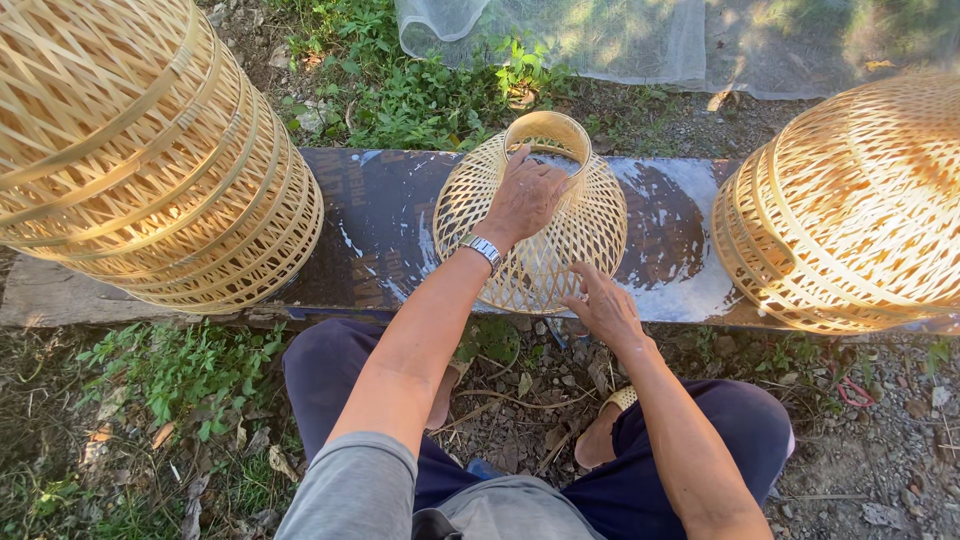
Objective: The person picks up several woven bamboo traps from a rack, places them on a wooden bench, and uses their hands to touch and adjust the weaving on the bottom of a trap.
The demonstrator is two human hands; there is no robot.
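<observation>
Fingers [520,165] of your left hand [525,200] spread over the woven bamboo basket [530,215]; right hand [605,305] open at its rim; light, springy, likely crushable—grip the stiff neck ring [547,130].

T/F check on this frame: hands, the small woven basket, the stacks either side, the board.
1. The left hand rests on top of the small woven basket. True.
2. The right hand is at the basket's near lower edge. True.
3. The small basket stands on grass. False: it sits on a dark worn board.
4. Only one basket stack is in view. False: a left stack and a right stack flank it.
5. The left wrist wears a metal watch. True.
</observation>
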